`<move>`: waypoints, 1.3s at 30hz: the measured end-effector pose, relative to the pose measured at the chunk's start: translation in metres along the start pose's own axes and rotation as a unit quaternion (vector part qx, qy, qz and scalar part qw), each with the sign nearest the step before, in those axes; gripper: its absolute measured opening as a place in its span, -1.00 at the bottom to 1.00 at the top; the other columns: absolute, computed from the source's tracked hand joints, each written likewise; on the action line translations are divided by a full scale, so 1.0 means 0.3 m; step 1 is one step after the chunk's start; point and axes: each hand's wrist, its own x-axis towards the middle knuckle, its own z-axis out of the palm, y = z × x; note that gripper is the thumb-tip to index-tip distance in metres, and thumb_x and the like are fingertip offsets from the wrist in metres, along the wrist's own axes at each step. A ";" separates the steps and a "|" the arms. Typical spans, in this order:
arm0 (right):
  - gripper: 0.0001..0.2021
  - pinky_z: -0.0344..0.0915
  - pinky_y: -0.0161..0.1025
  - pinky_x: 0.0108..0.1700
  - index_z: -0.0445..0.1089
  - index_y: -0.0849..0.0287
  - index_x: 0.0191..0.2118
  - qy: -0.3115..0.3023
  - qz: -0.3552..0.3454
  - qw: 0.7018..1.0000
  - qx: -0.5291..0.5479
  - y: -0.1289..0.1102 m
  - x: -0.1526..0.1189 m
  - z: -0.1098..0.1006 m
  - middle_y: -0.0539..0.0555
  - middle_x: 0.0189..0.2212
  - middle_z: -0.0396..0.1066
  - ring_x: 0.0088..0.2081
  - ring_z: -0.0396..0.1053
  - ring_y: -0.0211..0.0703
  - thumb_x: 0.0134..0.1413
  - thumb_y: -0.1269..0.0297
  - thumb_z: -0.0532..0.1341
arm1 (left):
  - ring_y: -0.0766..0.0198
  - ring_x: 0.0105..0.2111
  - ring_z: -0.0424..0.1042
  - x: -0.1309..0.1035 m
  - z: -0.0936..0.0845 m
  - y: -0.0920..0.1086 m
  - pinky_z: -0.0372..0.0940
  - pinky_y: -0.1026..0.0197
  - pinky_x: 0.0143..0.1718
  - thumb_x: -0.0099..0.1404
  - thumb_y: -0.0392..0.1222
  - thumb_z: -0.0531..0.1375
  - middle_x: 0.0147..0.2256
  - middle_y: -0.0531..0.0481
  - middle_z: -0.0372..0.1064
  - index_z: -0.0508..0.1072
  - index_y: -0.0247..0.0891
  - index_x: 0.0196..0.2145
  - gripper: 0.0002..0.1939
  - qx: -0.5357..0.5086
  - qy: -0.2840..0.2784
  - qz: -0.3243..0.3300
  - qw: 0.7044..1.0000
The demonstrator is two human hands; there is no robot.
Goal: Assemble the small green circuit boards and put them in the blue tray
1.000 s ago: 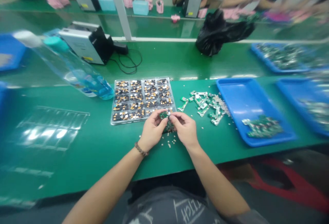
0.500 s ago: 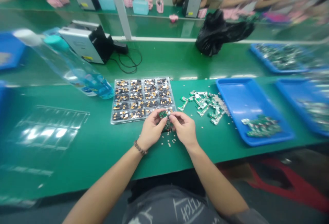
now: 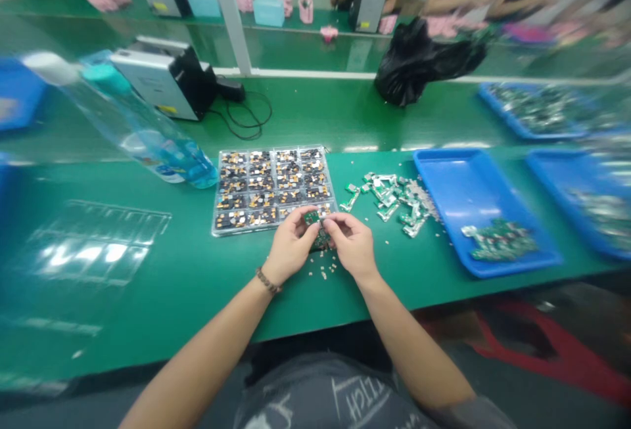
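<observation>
A small green board [image 3: 313,218] sits pinched between the fingertips of both hands, just above the surface [image 3: 197,271] at the near edge of the clear parts tray [image 3: 273,189]. The left hand [image 3: 290,248] is clamped on the board's left side, thumb and forefinger closed on it; the right hand [image 3: 351,244] closes on its right side, fingertips meeting at a tiny pale piece on the board's edge, too small to make out. A second dark board [image 3: 321,240] lies under the hands, half hidden.

To do this well, I judge the grip should stay at the board's edges, wrists low near the surface, so a dropped piece falls close by and not among the loose bits [image 3: 323,270] scattered below.

Right of the hands lies a heap of green and silver offcuts [image 3: 394,198], then a blue tray [image 3: 463,186] holding a few finished boards [image 3: 500,240]. A water bottle [image 3: 133,127] lies on the left, behind it a grey machine [image 3: 162,81], and a black bag [image 3: 419,61] farther back.
</observation>
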 end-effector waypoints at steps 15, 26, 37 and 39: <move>-0.73 0.25 -0.34 -0.53 0.48 0.19 -0.26 -0.001 0.009 1.000 0.015 -0.008 -0.004 0.001 0.02 -0.46 0.46 -0.59 0.27 -0.31 0.04 0.07 0.27 | 0.26 -0.19 0.42 -0.001 -0.003 0.005 0.32 0.24 -0.13 0.24 -0.19 0.21 -0.10 -0.10 0.41 0.35 -0.28 0.00 -0.64 0.008 -0.002 0.000 1.000; -0.73 0.26 -0.33 -0.53 0.48 0.18 -0.26 -0.004 0.014 1.000 0.009 -0.012 -0.004 0.001 0.02 -0.46 0.46 -0.58 0.28 -0.29 0.04 0.07 0.27 | 0.24 -0.19 0.44 0.002 -0.006 0.002 0.34 0.22 -0.13 0.25 -0.19 0.21 -0.10 -0.11 0.42 0.35 -0.27 0.00 -0.64 0.012 -0.002 0.005 1.000; -0.73 0.27 -0.32 -0.50 0.50 0.17 -0.25 -0.010 0.015 1.000 0.012 -0.003 -0.003 -0.001 0.04 -0.38 0.50 -0.55 0.32 -0.27 0.04 0.08 0.28 | 0.24 -0.19 0.43 -0.005 -0.004 -0.002 0.33 0.22 -0.12 0.25 -0.20 0.20 -0.14 -0.10 0.42 0.35 -0.28 0.00 -0.64 0.026 -0.007 0.011 1.000; -0.72 0.30 -0.31 -0.47 0.51 0.17 -0.25 -0.012 0.016 1.000 0.005 0.001 -0.002 -0.002 0.06 -0.34 0.51 -0.49 0.36 -0.23 0.03 0.07 0.28 | 0.23 -0.18 0.43 -0.004 -0.003 0.001 0.32 0.20 -0.09 0.25 -0.20 0.20 -0.11 -0.11 0.41 0.35 -0.27 0.00 -0.64 0.025 -0.006 0.010 1.000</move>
